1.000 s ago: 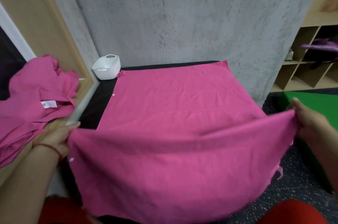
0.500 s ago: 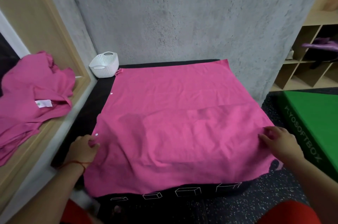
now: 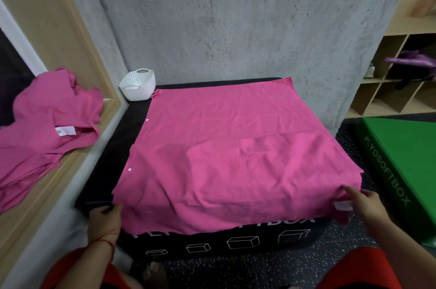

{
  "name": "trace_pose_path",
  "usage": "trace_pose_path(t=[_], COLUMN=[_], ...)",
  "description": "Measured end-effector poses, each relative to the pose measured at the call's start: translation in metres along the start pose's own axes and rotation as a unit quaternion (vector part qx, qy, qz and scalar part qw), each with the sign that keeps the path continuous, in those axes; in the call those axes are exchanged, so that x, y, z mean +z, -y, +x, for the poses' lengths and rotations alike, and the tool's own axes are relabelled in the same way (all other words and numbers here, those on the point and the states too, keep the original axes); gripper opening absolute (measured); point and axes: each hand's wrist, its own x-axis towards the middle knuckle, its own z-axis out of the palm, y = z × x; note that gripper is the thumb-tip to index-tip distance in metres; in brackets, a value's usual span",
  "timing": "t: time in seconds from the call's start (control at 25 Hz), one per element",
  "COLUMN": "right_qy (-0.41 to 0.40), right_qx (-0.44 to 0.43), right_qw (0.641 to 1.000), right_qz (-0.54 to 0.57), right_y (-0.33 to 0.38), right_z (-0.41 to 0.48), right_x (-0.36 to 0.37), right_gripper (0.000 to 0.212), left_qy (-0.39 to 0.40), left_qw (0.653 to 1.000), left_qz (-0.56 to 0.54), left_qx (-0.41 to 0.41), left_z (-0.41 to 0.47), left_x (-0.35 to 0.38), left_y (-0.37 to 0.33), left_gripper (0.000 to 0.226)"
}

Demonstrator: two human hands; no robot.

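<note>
With the pink cloth spread over the black box, our left grip and right grip each pinch a near corner, so we should pull evenly outward to flatten wrinkles.

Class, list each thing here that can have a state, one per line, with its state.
Pink cloth: spread over the black box, wrinkled, near edge hanging over.
Left hand: holds the cloth's near left corner.
Right hand: holds the near right corner.
White basket: upright.
Pink clothes: crumpled heap on the ledge.
Green box: bare, lying flat.
</note>
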Motion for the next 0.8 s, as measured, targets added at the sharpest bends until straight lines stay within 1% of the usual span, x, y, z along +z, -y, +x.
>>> trace_pose_path(t=[0.04, 0.12, 0.24, 0.28, 0.36, 0.44, 0.56, 0.68, 0.76, 0.8], right_qy=[0.006, 0.031, 0.048, 0.055, 0.042, 0.026, 0.015, 0.003, 0.008, 0.014], right_qx=[0.003, 0.013, 0.032, 0.033, 0.026, 0.030, 0.030, -0.021, -0.066, -0.080], right_qw=[1.000, 0.999, 0.995, 0.994, 0.993, 0.995, 0.997, 0.998, 0.997, 0.996], right_qz=[-0.005, -0.026, -0.076, -0.091, -0.105, -0.096, -0.072, -0.059, -0.028, -0.025], right_y=[0.000, -0.002, -0.017, -0.016, -0.014, -0.012, -0.013, -0.008, 0.010, 0.020], right_z=[-0.002, -0.006, 0.003, -0.001, -0.005, -0.008, -0.004, -0.007, -0.028, -0.040], right_x=[-0.002, -0.006, -0.007, -0.007, -0.006, -0.008, -0.015, -0.017, -0.020, -0.020], right_gripper=[0.025, 0.016, 0.025, 0.024, 0.020, 0.020, 0.012, 0.024, 0.040, 0.050], left_qy=[0.027, 0.059, 0.092, 0.095, 0.096, 0.102, 0.100, 0.098, 0.111, 0.124], left_qw=[0.999, 0.997, 0.992, 0.991, 0.991, 0.992, 0.994, 0.992, 0.992, 0.991], left_qz=[-0.012, -0.034, -0.041, -0.031, -0.003, -0.006, 0.030, 0.073, 0.063, 0.039], left_qx=[-0.021, -0.047, -0.071, -0.088, -0.089, -0.072, -0.034, -0.011, -0.012, -0.016], left_z=[-0.004, -0.010, -0.013, -0.014, -0.013, -0.010, -0.007, -0.006, -0.008, -0.009], left_x=[0.003, 0.009, 0.013, 0.012, 0.011, 0.010, 0.005, 0.000, -0.004, -0.006], left_y=[0.002, 0.004, 0.012, 0.014, 0.019, 0.018, 0.010, 0.007, 0.004, 0.003], left_gripper=[0.026, 0.011, 0.012, 0.015, 0.025, 0.030, 0.019, 0.028, 0.034, 0.036])
